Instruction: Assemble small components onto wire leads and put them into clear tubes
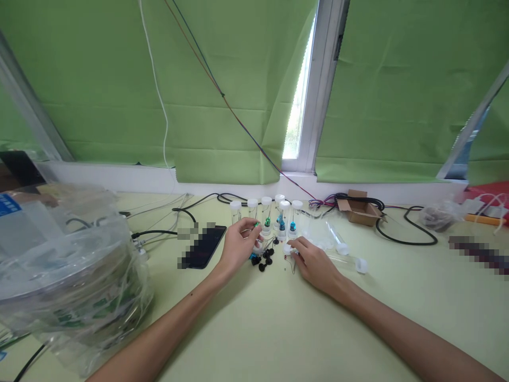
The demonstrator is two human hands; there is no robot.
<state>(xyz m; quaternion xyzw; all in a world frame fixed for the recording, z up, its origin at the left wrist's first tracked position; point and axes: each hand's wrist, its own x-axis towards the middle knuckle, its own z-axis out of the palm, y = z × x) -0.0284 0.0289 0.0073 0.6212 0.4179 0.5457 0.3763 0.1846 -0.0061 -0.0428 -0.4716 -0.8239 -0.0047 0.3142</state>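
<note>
Just behind your left grip (pixel 237 243), pinching a small shiny green piece (pixel 257 225), and right grip (pixel 317 264), its hold unclear, stand white-capped clear tubes (pixel 266 210).

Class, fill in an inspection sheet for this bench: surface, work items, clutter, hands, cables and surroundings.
Surface: pale tabletop, bare near the front.
Work items: white-capped clear tubes upright, several with green or blue pieces inside; loose black parts; two capped tubes lying at right.
Clutter: dark phone-like device, plastic-wrapped bundle, open cardboard box.
Hands: left hand pinches a small green piece; right hand at a white cap, grip unclear.
Cables: black cable looped at right; red-and-blue wires hanging.
Surroundings: green blinds, daylight gap between.
</note>
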